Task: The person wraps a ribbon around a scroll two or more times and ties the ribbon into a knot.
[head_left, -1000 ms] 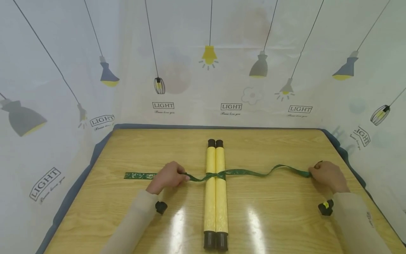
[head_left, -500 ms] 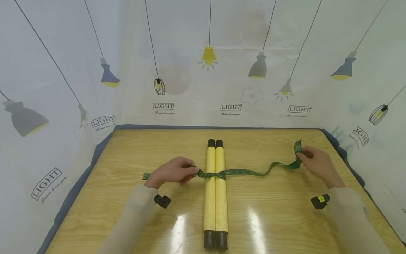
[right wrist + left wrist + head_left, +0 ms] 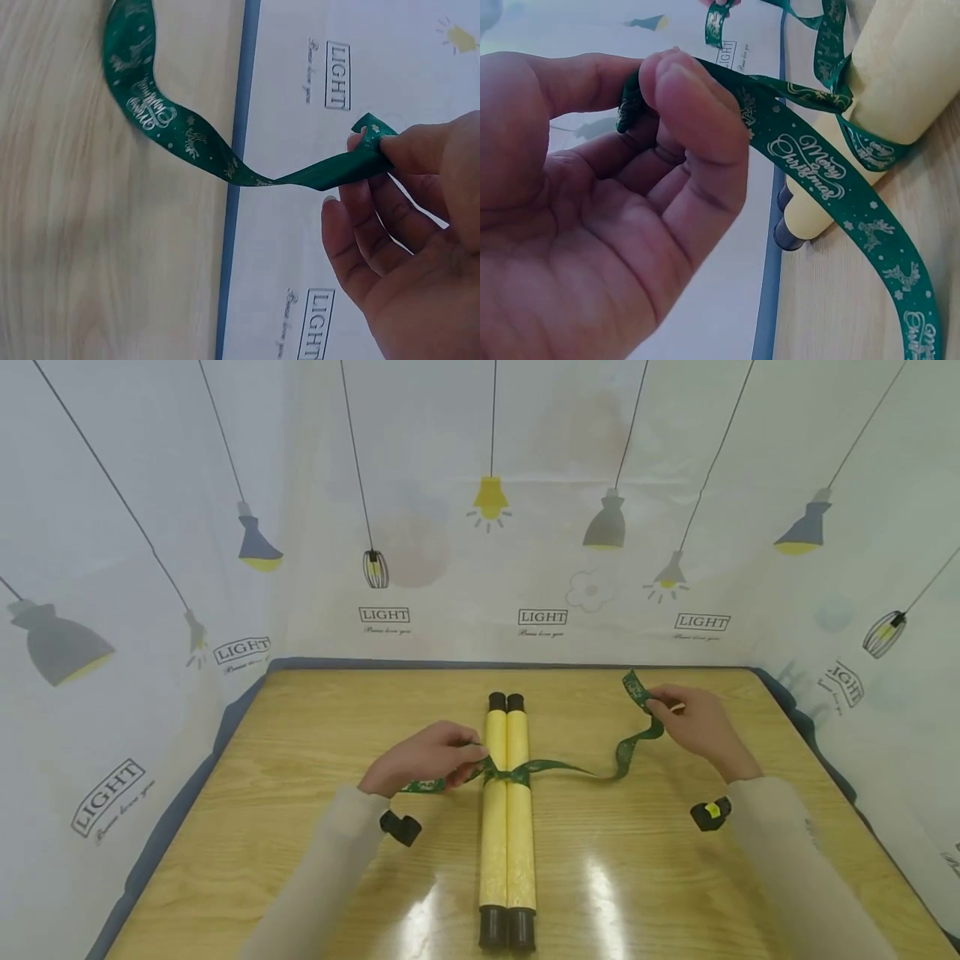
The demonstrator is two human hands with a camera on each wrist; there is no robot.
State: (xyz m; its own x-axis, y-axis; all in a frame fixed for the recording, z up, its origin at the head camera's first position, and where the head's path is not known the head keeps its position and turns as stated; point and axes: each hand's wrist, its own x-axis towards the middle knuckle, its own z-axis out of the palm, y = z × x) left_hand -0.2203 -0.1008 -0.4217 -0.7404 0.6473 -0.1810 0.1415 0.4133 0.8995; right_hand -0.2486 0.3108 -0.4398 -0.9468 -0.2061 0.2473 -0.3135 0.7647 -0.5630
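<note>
Two yellow rolls with dark end caps (image 3: pixel 507 860) lie side by side on the table, crossed near their middle by a green ribbon (image 3: pixel 558 766) knotted over them. In the left wrist view, silver "Merry Christmas" lettering runs along the ribbon (image 3: pixel 817 169). My left hand (image 3: pixel 429 753) pinches a fold of it between thumb and forefinger, just left of the knot, and the left tail hangs below. Up and to the right, my right hand (image 3: pixel 697 722) pinches the other tail close to its end. That tail (image 3: pixel 180 127) droops in a wavy curve back to the knot.
The wood-grain table (image 3: pixel 300 718) has a blue-grey border along its edge. Behind and beside it stand pale walls (image 3: pixel 435 635) printed with hanging lamps and "LIGHT" lettering. A small dark wrist camera (image 3: pixel 401 828) shows below the left sleeve, another (image 3: pixel 710 814) by the right.
My left hand has moved right toward the knot, drawing in the left tail. My right hand has lifted its ribbon end and come up and left, so that tail now hangs slack.
</note>
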